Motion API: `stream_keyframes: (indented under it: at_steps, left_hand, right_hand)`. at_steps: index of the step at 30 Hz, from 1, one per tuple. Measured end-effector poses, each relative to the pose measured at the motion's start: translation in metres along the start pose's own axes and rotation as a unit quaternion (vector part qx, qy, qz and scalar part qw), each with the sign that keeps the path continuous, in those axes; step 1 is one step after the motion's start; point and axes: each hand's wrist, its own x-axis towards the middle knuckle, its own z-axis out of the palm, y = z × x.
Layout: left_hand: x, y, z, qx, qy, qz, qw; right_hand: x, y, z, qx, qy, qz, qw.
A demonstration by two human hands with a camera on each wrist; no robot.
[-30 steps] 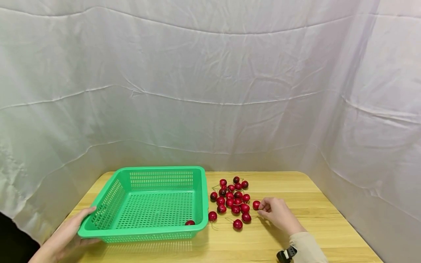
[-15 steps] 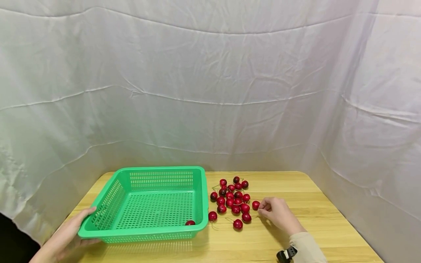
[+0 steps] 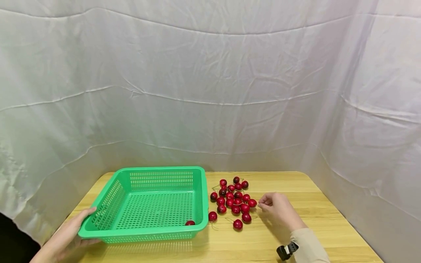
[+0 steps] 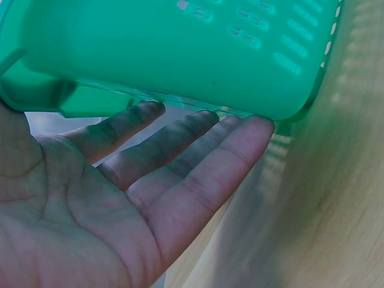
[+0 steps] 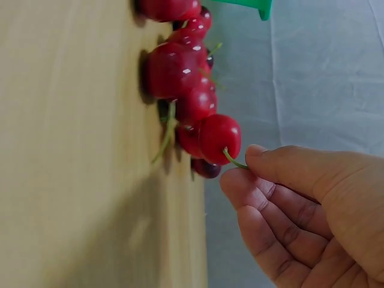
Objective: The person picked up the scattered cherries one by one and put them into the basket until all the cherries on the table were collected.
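Observation:
My left hand (image 3: pixel 70 230) holds the left side of a green plastic basket (image 3: pixel 144 232). Its thumb lies over the rim; in the left wrist view the fingers (image 4: pixel 204 174) reach against the outside wall. A single red cherry (image 3: pixel 189 222) sits in the basket's near right corner. Right of the basket, my right hand (image 3: pixel 279 210) pinches the green stem of a cherry (image 5: pixel 219 138) between thumb and forefinger. That cherry (image 3: pixel 252 203) appears at the right edge of a loose group of dark red cherries (image 3: pixel 229 202) on the table.
A light wooden table (image 3: pixel 296 186) carries everything. Grey-white cloth (image 3: pixel 210 91) hangs behind it and along both sides. Apart from the group, a few cherries lie nearer the front, among them one cherry (image 3: pixel 238 224) with its stem pointing left.
The pinched cherry has shifted slightly left and up, toward the group, and its stem now shows between fingertips and fruit. My right hand has moved slightly; the left hand and basket stay put.

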Motion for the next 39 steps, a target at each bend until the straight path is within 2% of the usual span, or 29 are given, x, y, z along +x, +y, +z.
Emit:
stream_keyframes:
  at_steps: [2, 6, 12, 21, 27, 33, 39]
  left_hand:
    - [0.000, -0.001, 0.000, 0.002, 0.002, -0.001, 1.0000]
    - [-0.001, 0.000, 0.001, -0.001, 0.004, 0.000, 1.0000]
    - [-0.002, 0.004, 0.003, -0.004, 0.001, 0.000, 1.0000]
    - [-0.003, 0.006, 0.005, 0.001, -0.003, 0.001, 1.0000]
    - [-0.003, 0.008, 0.006, 0.005, 0.000, -0.001, 1.0000]
    - [-0.004, 0.008, 0.006, 0.008, 0.004, -0.005, 0.9999]
    - [-0.003, 0.008, 0.007, 0.006, 0.004, -0.004, 1.0000]
  right_hand:
    - [0.003, -0.002, -0.002, -0.006, 0.002, -0.024, 0.9997]
    - [0.005, -0.009, -0.008, 0.000, -0.001, -0.048, 0.9988]
    - [0.009, -0.029, -0.019, 0.023, 0.003, -0.053, 0.9983]
    - [0.016, -0.065, -0.026, 0.024, 0.009, -0.062, 0.9977]
    - [0.023, -0.086, -0.022, 0.023, 0.012, -0.086, 0.9959]
    - [0.029, -0.109, -0.010, 0.060, -0.008, -0.095, 0.9936]
    - [0.034, -0.132, 0.003, 0.063, -0.020, -0.127, 0.9897]
